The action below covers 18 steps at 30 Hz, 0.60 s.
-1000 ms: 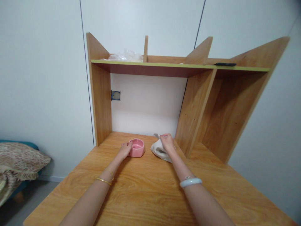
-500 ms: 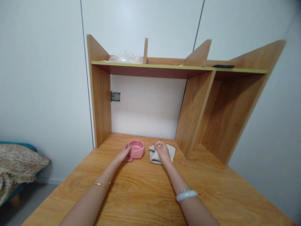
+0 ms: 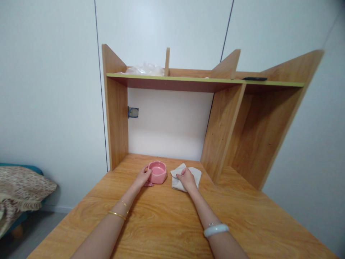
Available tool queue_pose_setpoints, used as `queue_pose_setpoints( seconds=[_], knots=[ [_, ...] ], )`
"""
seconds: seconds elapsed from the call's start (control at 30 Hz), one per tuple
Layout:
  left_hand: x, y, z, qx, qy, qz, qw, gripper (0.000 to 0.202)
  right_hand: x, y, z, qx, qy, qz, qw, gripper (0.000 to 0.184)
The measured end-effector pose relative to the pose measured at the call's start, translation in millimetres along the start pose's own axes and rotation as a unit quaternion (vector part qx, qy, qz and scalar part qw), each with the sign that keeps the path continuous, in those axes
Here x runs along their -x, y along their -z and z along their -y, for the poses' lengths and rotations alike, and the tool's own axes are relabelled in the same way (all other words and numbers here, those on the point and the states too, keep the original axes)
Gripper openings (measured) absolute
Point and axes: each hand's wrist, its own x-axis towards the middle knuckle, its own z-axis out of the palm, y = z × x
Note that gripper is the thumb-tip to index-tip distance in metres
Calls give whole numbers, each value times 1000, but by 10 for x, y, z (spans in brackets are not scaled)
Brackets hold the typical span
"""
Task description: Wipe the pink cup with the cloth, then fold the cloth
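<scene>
- Item 1: small pink glazed bowl (image 3: pixel 157 172) with faceted sides. It stands upright on the light wooden desk (image 3: pixel 167 219), towards the far edge and in front of the white back panel. Its inside looks bare.
- Item 2: off-white cloth (image 3: pixel 195 173), partly folded. It lies flat on the desk just to the right of the bowl, with a narrow strip of wood showing between them.
- Left hand (image 3: pixel 142 177): closed on the bowl's left wall, thumb at the rim and fingers low by the base. A small pink scrap (image 3: pixel 148 184) lies under the fingertips; what it is cannot be made out.
- Right hand (image 3: pixel 185 178): on the near half of the cloth, knuckles up and fingers curled in. Whether it pinches a fold or only presses down cannot be told.
- Stage, as judged: both items are in hand. Neither is lifted off the desk, and the cloth has not met the bowl. The bowl is steadied, and anything done with the two together appears not yet begun.
- Wrists: thin gold bangle (image 3: pixel 117 215) on the left, pale jade-coloured bracelet (image 3: pixel 216 230) on the right.
- Surroundings: wooden shelf unit (image 3: pixel 116 122) rising from the desk. On its top shelf are a crumpled clear plastic bag (image 3: pixel 144 69) at the left and a flat dark object (image 3: pixel 254 78) at the right. A bed with a patterned blanket (image 3: pixel 24 185) shows at the far left.
</scene>
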Motion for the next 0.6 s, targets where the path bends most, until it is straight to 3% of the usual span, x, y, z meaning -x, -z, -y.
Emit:
queue_pose_setpoints(
  seconds=[0.1, 0.23, 0.43, 0.6],
  knots=[
    [20, -10, -11, 1, -9, -2, 1000, 48, -32, 23, -48, -72, -25, -24, 997, 11],
    [21, -13, -15, -6, -9, 2, 1000, 48, -83, 84, -66, -109, -25, -37, 993, 22],
    [24, -21, -10, -17, -33, 59, 998, 52, -36, 158, 200, -251, 10, -121, 960, 32],
    [53, -76, 17, -48, -75, 78, 993, 53, 165, 77, 418, -252, 129, -52, 958, 28]
  ],
)
